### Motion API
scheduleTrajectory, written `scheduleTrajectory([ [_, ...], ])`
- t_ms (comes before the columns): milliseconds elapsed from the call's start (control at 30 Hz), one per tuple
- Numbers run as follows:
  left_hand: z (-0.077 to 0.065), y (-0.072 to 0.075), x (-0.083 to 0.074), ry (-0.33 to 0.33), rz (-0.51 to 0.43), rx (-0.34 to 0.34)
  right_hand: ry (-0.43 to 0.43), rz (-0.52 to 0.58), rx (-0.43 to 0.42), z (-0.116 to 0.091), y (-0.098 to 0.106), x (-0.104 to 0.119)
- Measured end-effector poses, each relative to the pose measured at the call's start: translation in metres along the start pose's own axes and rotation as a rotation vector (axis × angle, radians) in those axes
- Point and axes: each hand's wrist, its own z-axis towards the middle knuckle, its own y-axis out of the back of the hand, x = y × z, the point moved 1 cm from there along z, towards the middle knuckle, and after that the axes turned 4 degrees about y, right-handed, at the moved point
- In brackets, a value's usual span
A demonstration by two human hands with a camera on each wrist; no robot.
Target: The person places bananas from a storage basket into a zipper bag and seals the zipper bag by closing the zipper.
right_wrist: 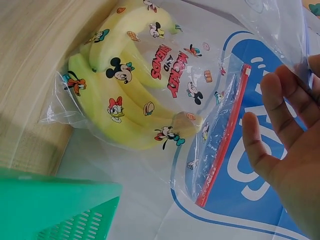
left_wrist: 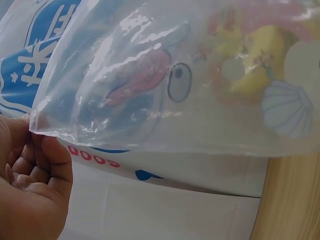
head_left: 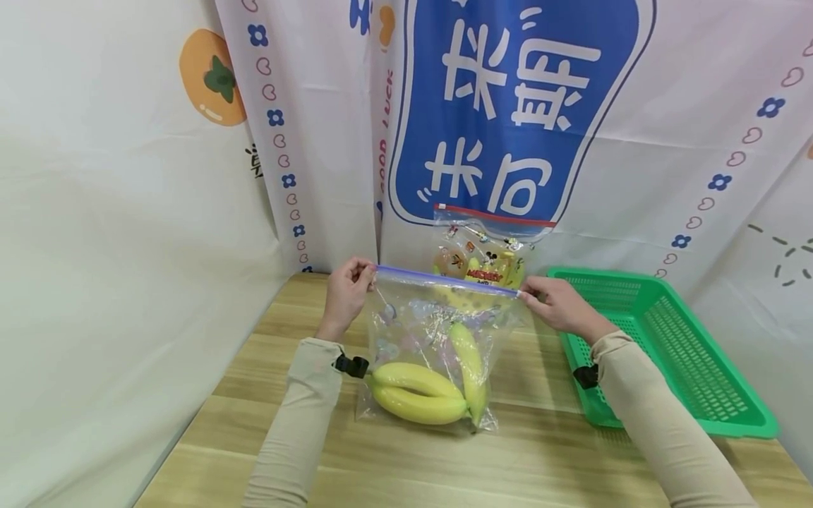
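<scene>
A clear zip bag (head_left: 413, 331) with a purple slider strip (head_left: 444, 279) is held up between both hands. Toy-like yellow bananas (head_left: 416, 395) lie in its lower part, near the tabletop. My left hand (head_left: 348, 293) pinches the strip's left end; in the left wrist view the left hand (left_wrist: 35, 180) grips the printed bag's corner. My right hand (head_left: 562, 305) pinches the right end by the slider; its other fingers (right_wrist: 257, 140) spread away in the right wrist view. Behind stands a second zip bag (right_wrist: 167, 100) with a red strip, cartoon prints and bananas (right_wrist: 132, 115) inside.
An open green plastic basket (head_left: 689, 353) stands at the right of the wooden table (head_left: 241, 430), beside the right forearm. A printed white cloth (head_left: 330, 141) hangs behind the table, with the red-strip bag leaning against it.
</scene>
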Motion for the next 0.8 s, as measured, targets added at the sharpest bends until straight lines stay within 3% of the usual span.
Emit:
scheduleTrajectory([
  [167,0.005,0.002,0.005,0.036,0.045,-0.013,-0.047,-0.017,0.012,0.007,-0.007,-0.001],
  [300,0.015,0.005,0.013,0.102,0.101,-0.02,-0.108,-0.053,0.01,0.02,-0.017,-0.003],
  [533,0.03,0.014,0.033,0.188,0.123,-0.013,-0.171,-0.091,-0.07,0.043,-0.042,-0.003],
  [800,0.042,0.032,0.05,0.281,0.138,-0.012,-0.211,-0.052,-0.132,0.068,-0.07,0.002],
])
